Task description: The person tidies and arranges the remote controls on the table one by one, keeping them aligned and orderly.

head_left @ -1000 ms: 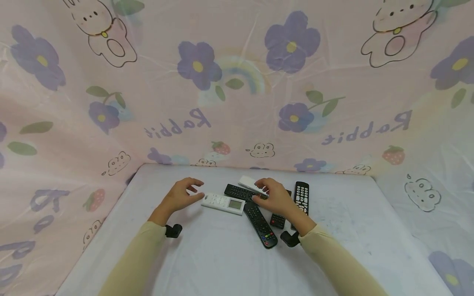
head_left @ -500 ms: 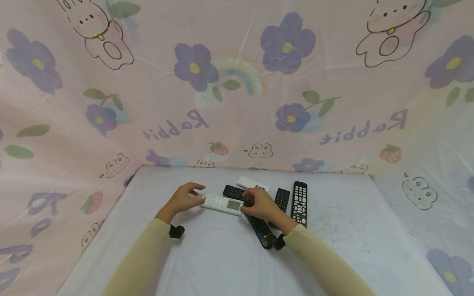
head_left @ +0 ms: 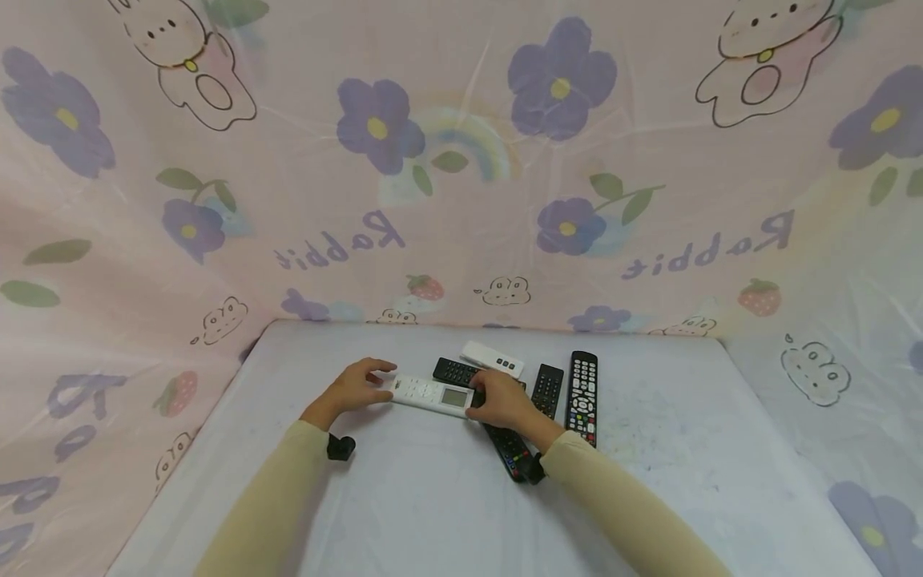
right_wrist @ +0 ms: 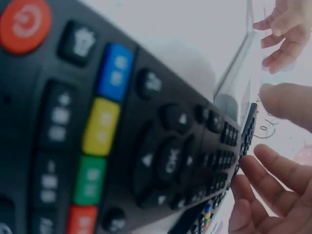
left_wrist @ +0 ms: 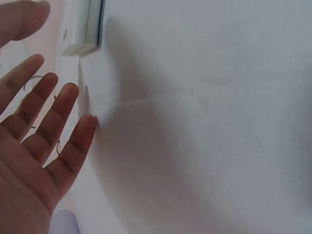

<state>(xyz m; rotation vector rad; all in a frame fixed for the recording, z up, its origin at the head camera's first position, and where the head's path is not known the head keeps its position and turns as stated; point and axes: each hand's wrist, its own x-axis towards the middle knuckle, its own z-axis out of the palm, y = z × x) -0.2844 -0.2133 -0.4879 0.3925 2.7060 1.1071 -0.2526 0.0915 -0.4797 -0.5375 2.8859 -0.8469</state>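
Note:
A white air-conditioner remote with a small grey screen lies flat, its long side across me. At its left end is my left hand; the left wrist view shows those fingers spread and holding nothing, thumb close to the remote's corner. My right hand stands at the screen end, thumb and fingers apart on either side of it. Beneath the right hand, a long black remote with coloured buttons slants toward me, filling much of the right wrist view. Another black remote is partly hidden behind the right hand.
A slim white remote lies at the back. To the right are a short black remote and a large black remote with pale buttons. The white-covered table meets a patterned curtain behind.
My right hand has moved left and down, from above the back remotes to the screen end of the white air-conditioner remote. My left hand has barely moved.

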